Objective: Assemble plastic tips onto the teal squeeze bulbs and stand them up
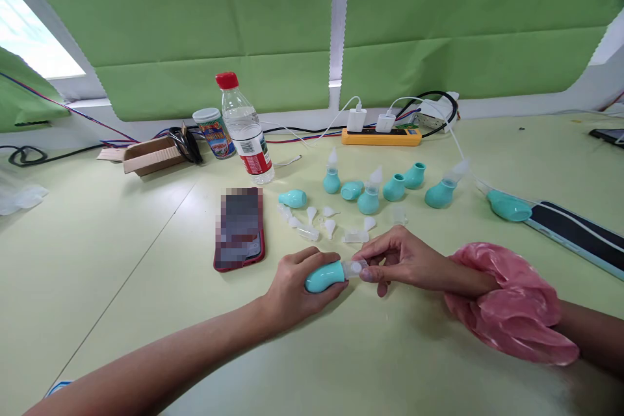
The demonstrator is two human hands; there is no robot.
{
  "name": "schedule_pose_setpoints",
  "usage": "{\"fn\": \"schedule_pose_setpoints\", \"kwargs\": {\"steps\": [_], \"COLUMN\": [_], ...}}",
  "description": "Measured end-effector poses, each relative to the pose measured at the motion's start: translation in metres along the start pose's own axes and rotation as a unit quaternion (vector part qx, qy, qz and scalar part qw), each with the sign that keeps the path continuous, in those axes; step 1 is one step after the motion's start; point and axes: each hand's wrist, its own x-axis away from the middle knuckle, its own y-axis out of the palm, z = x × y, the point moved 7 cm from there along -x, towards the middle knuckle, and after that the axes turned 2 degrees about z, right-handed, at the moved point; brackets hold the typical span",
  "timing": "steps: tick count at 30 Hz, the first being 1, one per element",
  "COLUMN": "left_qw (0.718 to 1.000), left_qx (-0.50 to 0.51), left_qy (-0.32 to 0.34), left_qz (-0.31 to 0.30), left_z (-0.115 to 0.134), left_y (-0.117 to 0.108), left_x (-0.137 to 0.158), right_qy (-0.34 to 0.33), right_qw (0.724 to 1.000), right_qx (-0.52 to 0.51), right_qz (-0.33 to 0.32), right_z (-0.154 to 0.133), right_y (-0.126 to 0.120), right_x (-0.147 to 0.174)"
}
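My left hand (292,283) is wrapped round a teal squeeze bulb (322,278) lying sideways, its neck pointing right. A clear plastic tube (351,268) sits at the bulb's neck. The thumb and fingers of my right hand (397,260) pinch the tube's far end; how deep it goes into the neck is hidden. Beyond the hands lie small white funnel-shaped tips (330,228) and clear tube pieces (308,232). Behind them are loose teal bulbs (394,188) and several nasal aspirators (369,200) with clear pointed nozzles, some upright, another (441,192) tilted.
A phone (238,231) lies left of the parts. Farther back stand a water bottle (248,136), a printed can (214,133), a cardboard box (153,155) and a yellow power strip (380,137) with chargers. A white cable crosses a dark tablet-like device (580,234) at right.
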Motion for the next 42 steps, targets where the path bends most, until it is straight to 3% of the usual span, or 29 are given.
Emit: {"fn": "schedule_pose_setpoints", "kwargs": {"steps": [5,11,15,18,20,22,24,26,28,32,37,39,40,42], "left_qw": [0.999,0.997,0.998,0.999,0.999,0.998,0.996,0.993,0.989,0.981,0.972,0.967,0.966,0.967], "left_qx": [-0.013,-0.012,-0.009,0.016,0.038,0.054,0.072,0.091,0.109,0.138,0.146,0.142,0.141,0.145], "left_qy": [0.038,0.081,0.07,0.041,0.012,-0.018,-0.044,-0.071,-0.099,-0.138,-0.181,-0.207,-0.213,-0.208], "left_qz": [-0.005,-0.015,0.0,0.006,0.018,0.029,0.032,0.026,0.025,0.024,0.026,0.03,0.031,0.032], "left_z": [0.003,0.012,0.011,0.007,0.003,-0.002,-0.006,-0.01,-0.014,-0.02,-0.027,-0.03,-0.031,-0.03], "left_y": [0.002,0.002,-0.001,-0.002,-0.004,-0.005,-0.006,-0.006,-0.006,-0.006,-0.004,-0.005,-0.005,-0.005], "left_x": [0.002,0.003,0.001,-0.001,-0.002,-0.004,-0.005,-0.006,-0.007,-0.007,-0.006,-0.005,-0.004,-0.004], "right_qy": [0.068,0.098,0.109,0.086,0.001,-0.127,-0.214,-0.211,-0.161,-0.093,-0.11,-0.144,-0.17,-0.222], "right_qw": [0.996,0.99,0.989,0.995,0.994,0.946,0.85,0.762,0.707,0.666,0.629,0.64,0.663,0.736], "right_qx": [-0.049,-0.076,-0.087,-0.023,0.108,0.287,0.46,0.592,0.674,0.734,0.761,0.742,0.712,0.616], "right_qz": [-0.041,-0.064,-0.058,-0.043,0.006,0.078,0.141,0.158,0.141,0.095,0.11,0.14,0.154,0.169], "right_z": [0.009,0.013,0.013,0.005,-0.011,-0.035,-0.05,-0.047,-0.035,-0.013,-0.022,-0.035,-0.043,-0.055], "right_y": [0.002,0.004,0.005,0.006,-0.003,-0.013,-0.022,-0.031,-0.039,-0.044,-0.044,-0.042,-0.04,-0.035], "right_x": [-0.002,0.0,-0.001,0.001,0.002,0.007,0.012,0.01,0.002,-0.008,-0.005,0.0,0.004,0.011]}}
